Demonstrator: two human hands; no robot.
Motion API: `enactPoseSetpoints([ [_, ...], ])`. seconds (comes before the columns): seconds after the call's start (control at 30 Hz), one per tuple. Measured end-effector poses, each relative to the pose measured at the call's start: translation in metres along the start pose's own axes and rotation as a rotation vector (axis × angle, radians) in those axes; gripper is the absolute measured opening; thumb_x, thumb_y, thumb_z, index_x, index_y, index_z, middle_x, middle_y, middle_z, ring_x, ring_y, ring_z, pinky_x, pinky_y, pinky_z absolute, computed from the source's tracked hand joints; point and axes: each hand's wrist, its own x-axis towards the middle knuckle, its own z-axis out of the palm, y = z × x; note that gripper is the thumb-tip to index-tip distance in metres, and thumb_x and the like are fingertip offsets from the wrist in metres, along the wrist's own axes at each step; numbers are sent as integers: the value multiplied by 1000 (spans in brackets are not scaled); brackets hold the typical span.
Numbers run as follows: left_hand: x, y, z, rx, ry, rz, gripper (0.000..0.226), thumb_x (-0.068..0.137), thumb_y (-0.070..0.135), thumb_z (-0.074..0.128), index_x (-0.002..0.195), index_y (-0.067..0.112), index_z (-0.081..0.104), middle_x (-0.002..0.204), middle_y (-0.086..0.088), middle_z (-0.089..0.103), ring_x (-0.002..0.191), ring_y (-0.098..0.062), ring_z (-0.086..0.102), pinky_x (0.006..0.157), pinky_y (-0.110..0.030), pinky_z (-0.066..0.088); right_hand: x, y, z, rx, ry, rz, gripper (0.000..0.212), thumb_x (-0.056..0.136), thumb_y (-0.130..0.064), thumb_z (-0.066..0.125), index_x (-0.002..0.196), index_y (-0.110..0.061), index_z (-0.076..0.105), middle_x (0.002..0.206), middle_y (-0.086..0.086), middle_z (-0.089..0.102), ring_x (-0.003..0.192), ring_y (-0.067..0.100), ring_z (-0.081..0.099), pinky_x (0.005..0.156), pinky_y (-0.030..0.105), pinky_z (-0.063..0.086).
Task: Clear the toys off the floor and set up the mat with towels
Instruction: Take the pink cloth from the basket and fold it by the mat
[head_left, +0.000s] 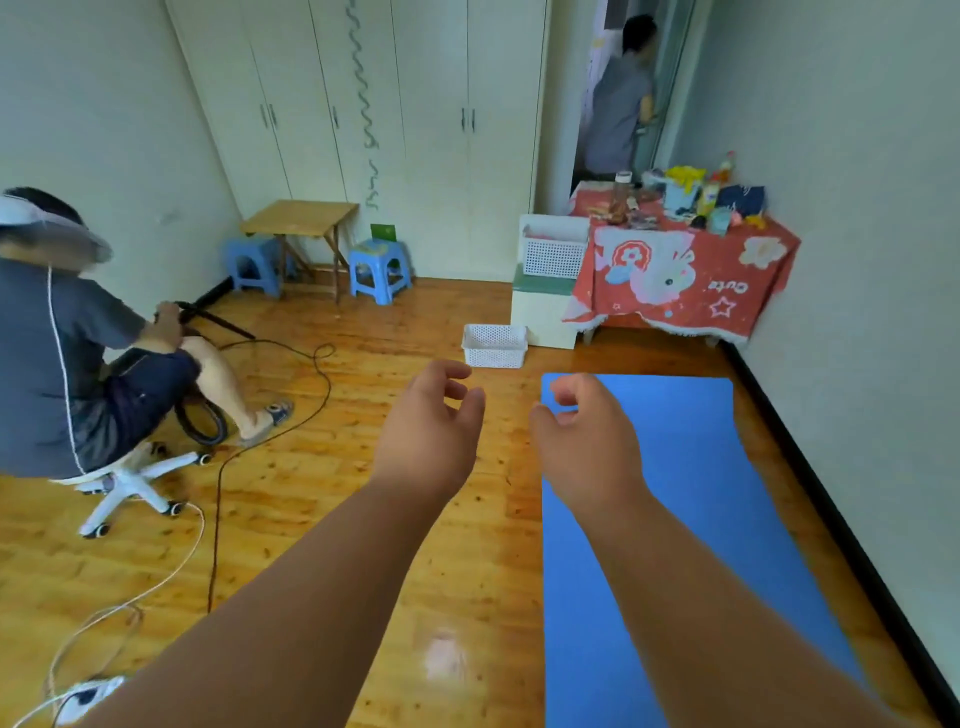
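A white mesh basket (494, 345) sits on the wooden floor (363, 519) just beyond the far end of the blue mat (691, 519), which lies flat along the right wall. Behind the basket stands a pale cabinet (543, 312) with a second white basket (553, 252) on top, next to a table draped in a red patterned cloth (685, 275) and crowded with bottles and small items. A dark cable (270, 431) and a white cord (156, 587) snake across the floor on the left, where a person sits on a white wheeled stool (132, 483). Two blue plastic stools (379, 270) flank a small wooden folding table (301, 218) against the white wardrobe doors (415, 114). Another person stands in the doorway at the back.

Both forearms reach forward over the floor. The left hand (428, 431) hovers above the bare boards, fingers loosely curled, holding nothing. The right hand (584, 436) hovers over the mat's near-left edge, fingers likewise loosely bent and empty. No towels are visible on the mat.
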Motion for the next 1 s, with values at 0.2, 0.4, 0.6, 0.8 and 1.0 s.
enactPoseSetpoints([
  [0.2, 128, -30, 7, -120, 5, -75, 13, 94, 40, 51, 107, 40, 53, 92, 22, 59, 57, 3, 60, 35, -17, 42, 110, -2, 62, -7, 11, 71, 33, 87, -33, 59, 118, -23, 56, 116, -7, 58, 102, 16, 56, 84, 33, 49],
  [0.4, 299, -74, 40, -186, -6, -148, 14, 94, 43, 51, 107, 41, 56, 100, 18, 62, 74, -14, 66, 54, -30, 52, 293, -10, 135, 27, -4, 65, 31, 86, -33, 60, 115, -24, 55, 108, -7, 57, 97, 17, 57, 85, 41, 54],
  [0.6, 463, -90, 68, -211, -8, -176, 8, 93, 44, 52, 99, 47, 56, 95, 18, 64, 63, -3, 64, 45, -24, 50, 469, -33, 182, 44, 25, 89, 34, 88, -34, 60, 120, -24, 52, 108, -7, 56, 93, 14, 55, 69, 28, 49],
  [0.8, 633, -112, 125, -258, -68, -116, 8, 92, 42, 54, 98, 45, 58, 95, 15, 65, 78, -9, 64, 60, -30, 52, 623, -11, 234, 25, 82, 176, 31, 85, -34, 59, 114, -29, 50, 104, -7, 58, 83, 9, 58, 59, 26, 49],
  [1.0, 832, -121, 208, -219, -204, -1, 12, 93, 41, 53, 102, 39, 59, 96, 12, 67, 81, -12, 65, 68, -35, 55, 770, 30, 259, -15, 186, 286, 22, 84, -38, 61, 102, -32, 49, 88, -17, 55, 78, 4, 55, 58, 25, 45],
])
